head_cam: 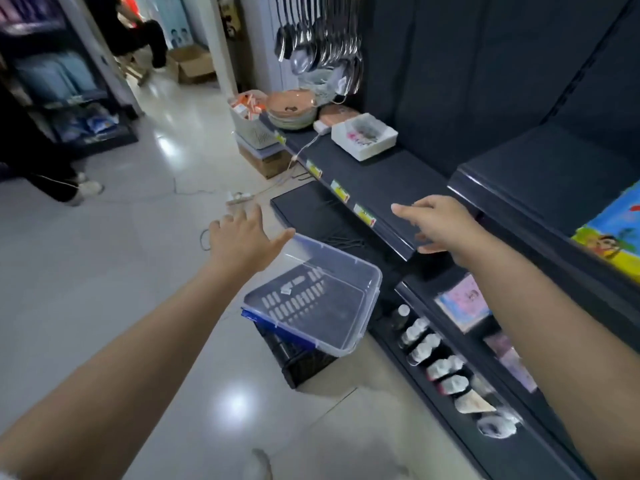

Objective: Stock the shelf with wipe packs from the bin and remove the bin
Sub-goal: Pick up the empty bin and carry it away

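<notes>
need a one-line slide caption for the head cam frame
Open left hand held out by a clear bin tilted on a black crate; open right hand at the dark shelf edge.

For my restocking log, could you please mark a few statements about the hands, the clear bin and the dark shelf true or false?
1. The clear plastic bin with a blue rim sits tilted on a black slatted crate. True.
2. The left hand grips the bin. False: its fingers are spread and hold nothing.
3. The right hand holds a wipe pack. False: it is empty, open over the dark shelf.
4. Above the shelf's far end hang shiny metal ladles. True.
</notes>
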Demonstrator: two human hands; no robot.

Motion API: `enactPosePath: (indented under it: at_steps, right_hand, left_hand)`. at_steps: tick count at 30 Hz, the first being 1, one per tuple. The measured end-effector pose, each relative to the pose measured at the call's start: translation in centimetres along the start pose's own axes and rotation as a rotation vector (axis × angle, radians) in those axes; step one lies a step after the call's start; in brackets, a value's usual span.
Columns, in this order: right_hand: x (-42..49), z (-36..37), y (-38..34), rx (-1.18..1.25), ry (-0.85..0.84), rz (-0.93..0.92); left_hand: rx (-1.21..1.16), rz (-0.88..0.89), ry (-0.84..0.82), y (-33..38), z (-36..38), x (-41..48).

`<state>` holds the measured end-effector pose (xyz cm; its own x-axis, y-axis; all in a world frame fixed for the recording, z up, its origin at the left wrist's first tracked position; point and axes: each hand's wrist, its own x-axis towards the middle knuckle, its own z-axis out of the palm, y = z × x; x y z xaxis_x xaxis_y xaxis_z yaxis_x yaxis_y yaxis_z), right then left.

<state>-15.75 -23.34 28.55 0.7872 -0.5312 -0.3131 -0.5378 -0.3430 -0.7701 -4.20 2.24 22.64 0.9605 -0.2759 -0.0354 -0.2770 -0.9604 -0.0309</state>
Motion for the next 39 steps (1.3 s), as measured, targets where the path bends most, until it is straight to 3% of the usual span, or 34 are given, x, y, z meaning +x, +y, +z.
enactPosePath:
  at_steps: [9, 17, 23, 31, 39]
  right_hand:
    - [3.4, 10.7, 5.0, 0.181, -0.053, 0.47]
    - [8.3, 17.1, 12.6, 0.253, -0.041, 0.776]
    - [12.0, 20.0, 14.7, 0.296, -0.044, 0.895]
    - [16.6, 22.0, 18.3, 0.326, -0.019, 0.95]
    - [18.3, 22.6, 17.7, 0.3, 0.067, 0.892]
  left_hand:
    - [0.006, -0.025, -0.294, -8.9, 10.4, 2.9]
    - [-0.163, -0.153, -0.435, -10.5, 18.3, 8.9]
    - [-0.442, -0.34, -0.499, -8.8, 22.4, 15.0]
    - [-0.449, -0.363, -0.558, -7.9, 26.7, 20.2]
    - [-0.758, -0.667, -0.632, -8.2, 29.0, 22.4]
